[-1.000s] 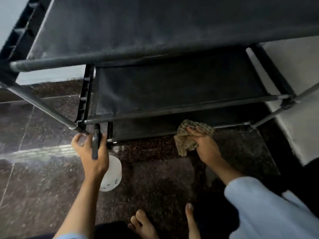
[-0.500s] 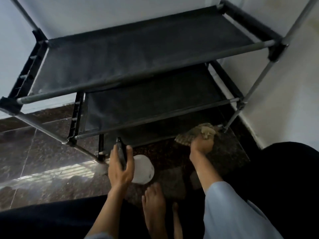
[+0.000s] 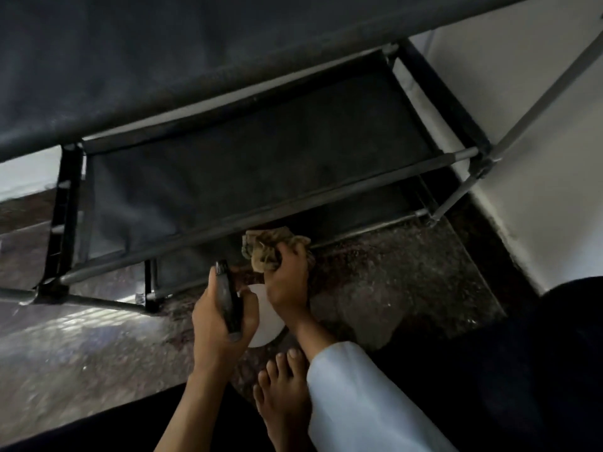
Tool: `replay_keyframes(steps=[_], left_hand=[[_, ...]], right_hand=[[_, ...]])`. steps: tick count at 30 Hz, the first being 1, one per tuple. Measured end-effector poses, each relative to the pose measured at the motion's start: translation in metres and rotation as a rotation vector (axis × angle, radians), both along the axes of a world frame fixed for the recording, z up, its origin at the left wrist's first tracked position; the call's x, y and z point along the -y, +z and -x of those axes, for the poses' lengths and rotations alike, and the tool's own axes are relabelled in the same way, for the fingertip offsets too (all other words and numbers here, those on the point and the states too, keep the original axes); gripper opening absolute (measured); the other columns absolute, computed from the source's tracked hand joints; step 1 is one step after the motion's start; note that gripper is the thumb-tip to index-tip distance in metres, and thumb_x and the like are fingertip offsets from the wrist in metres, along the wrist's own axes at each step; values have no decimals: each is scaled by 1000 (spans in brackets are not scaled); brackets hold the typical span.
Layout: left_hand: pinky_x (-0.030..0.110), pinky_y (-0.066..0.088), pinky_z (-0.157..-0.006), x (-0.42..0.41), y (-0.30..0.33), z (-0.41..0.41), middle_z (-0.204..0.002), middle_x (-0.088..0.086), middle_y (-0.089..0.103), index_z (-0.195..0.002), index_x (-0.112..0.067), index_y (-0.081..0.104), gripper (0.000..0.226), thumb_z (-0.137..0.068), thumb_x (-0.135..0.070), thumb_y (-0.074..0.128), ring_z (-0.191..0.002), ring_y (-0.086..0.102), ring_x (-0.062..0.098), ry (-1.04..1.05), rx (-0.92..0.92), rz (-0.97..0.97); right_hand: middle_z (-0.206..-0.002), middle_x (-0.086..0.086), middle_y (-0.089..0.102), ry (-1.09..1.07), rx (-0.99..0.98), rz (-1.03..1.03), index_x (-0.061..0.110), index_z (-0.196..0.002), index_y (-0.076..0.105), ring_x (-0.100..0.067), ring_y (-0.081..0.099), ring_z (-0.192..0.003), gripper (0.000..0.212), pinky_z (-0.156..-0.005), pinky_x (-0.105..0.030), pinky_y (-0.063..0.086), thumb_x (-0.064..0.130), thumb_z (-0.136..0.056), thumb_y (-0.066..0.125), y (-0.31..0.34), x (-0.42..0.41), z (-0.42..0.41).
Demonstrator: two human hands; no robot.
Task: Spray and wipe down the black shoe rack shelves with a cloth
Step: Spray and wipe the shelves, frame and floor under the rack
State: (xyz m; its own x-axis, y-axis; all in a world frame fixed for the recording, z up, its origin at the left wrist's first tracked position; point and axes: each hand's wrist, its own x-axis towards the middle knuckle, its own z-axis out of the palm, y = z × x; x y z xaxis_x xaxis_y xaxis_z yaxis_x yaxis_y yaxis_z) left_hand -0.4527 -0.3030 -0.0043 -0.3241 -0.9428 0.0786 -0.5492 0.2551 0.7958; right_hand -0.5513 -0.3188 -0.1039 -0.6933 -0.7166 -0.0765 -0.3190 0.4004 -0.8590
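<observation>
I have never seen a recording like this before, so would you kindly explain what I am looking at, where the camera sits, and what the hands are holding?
There is no machine here: a person wears one wide-angle camera on the head, looking forward and down, so you see their own arms and a bare foot. In front stands a black shoe rack with fabric shelves on grey poles, set on a dark speckled floor beside a white wall. The left hand grips a spray bottle, white below with a black top. The right hand holds a crumpled brownish cloth at the front of the lowest shelf. Whether the cloth touches that shelf is hard to tell.
</observation>
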Motion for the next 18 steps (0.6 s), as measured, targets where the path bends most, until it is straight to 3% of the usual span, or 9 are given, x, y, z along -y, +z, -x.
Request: replay_keyframes(steps=[2,3,5,7,9,10,12,15,18], left_hand=[[23,41,-40,-9,-35,-8,-60,1,59,-98,-16,51,22,-83,-26,63,-51,58,15,50,60,-110],[23,40,-42,-6,-96,-33,-68,-1,63,-106,-18,53,33,-81,-33,71,-54,61,12,81,124,-249],[21,40,-59,-30,-217,-70,-104,-21,61,-136,-37,42,93,-57,-70,77,-83,66,1,67,311,-364],[29,47,-70,-67,-263,-53,-116,-20,58,-139,-40,46,117,-34,-82,76,-98,66,12,-23,498,-356],[44,53,-68,-107,-198,-8,-103,10,70,-113,-15,69,105,-18,-59,83,-86,68,37,-91,732,-393],[49,53,-66,-120,-138,16,-98,17,70,-106,-8,70,99,-18,-53,83,-82,67,41,-166,760,-435],[51,53,-65,-131,-108,30,-96,22,69,-107,-5,64,86,-37,-54,72,-81,67,43,-126,767,-481],[51,52,-62,-119,-111,20,-90,26,68,-103,0,63,63,-66,-43,37,-73,65,44,-158,819,-448],[50,46,-71,-115,-166,0,-104,19,69,-122,-8,64,72,-72,-53,37,-86,61,39,-63,881,-430]], right_hand=[[-122,-16,54,-41,-37,12,7,-103,67,-29,53,-112,22,-102,-26,34,15,-86,56,0,-12,21],[-121,-18,55,-96,-73,31,5,-104,67,-32,54,-112,27,-102,-28,35,17,-85,53,-2,-16,36],[-113,-26,57,-267,-152,84,-3,-106,65,-38,57,-105,38,-100,-31,36,19,-81,46,-9,-21,70],[-111,-29,58,-438,-109,49,-9,-113,61,-41,59,-103,35,-97,-31,38,7,-83,54,-10,-23,104],[-117,-30,57,-540,-34,39,-11,-119,58,-41,57,-111,37,-98,-26,35,0,-84,61,-6,-20,113],[-119,-31,57,-560,-30,47,-12,-119,57,-41,56,-113,37,-100,-25,32,-1,-83,62,-5,-18,105],[-119,-30,59,-485,-56,95,-11,-116,60,-39,56,-115,35,-102,-27,32,-2,-82,63,-7,-14,74],[-110,-18,67,-241,43,133,-1,-106,68,-30,60,-108,23,-100,-27,39,4,-83,65,-4,-12,34],[-101,-15,69,-154,139,84,-1,-94,72,-24,62,-99,15,-94,-22,43,3,-81,67,-2,-13,43]])
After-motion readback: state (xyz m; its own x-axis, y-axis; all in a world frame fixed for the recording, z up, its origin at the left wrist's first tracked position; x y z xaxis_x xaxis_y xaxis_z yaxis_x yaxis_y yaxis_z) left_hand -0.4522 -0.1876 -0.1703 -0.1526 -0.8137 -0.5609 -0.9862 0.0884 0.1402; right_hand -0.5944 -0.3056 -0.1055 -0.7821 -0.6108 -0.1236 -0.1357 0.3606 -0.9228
